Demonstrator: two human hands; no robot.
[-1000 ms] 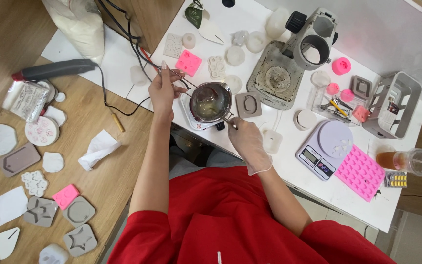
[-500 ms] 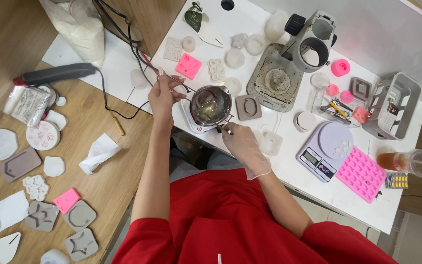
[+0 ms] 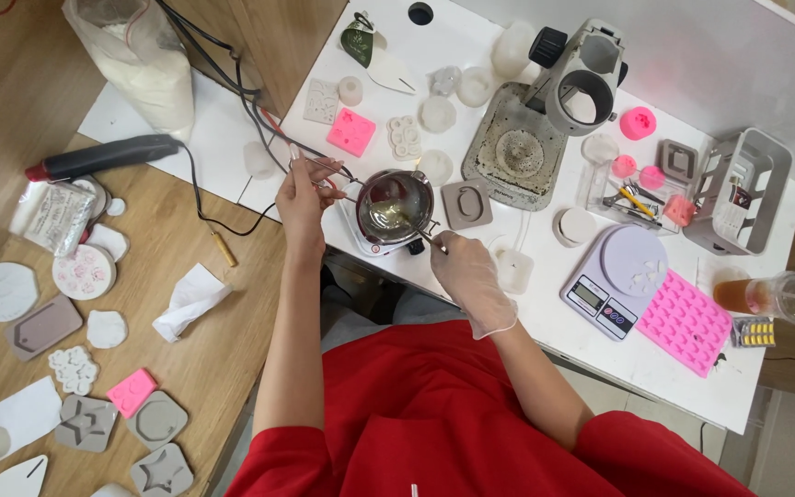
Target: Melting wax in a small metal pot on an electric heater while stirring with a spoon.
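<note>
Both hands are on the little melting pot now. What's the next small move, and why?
Probably keep stirring gently: the left hand holds a thin metal tool reaching into the pot, whose pale contents look only partly melted, while the gloved right hand steadies its handle.

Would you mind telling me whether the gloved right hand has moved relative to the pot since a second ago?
No, barely: the right hand keeps gripping the handle of the metal pot on the small hotplate.

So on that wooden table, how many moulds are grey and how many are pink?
Grey moulds: 4
Pink mould: 1
Total: 5
</note>
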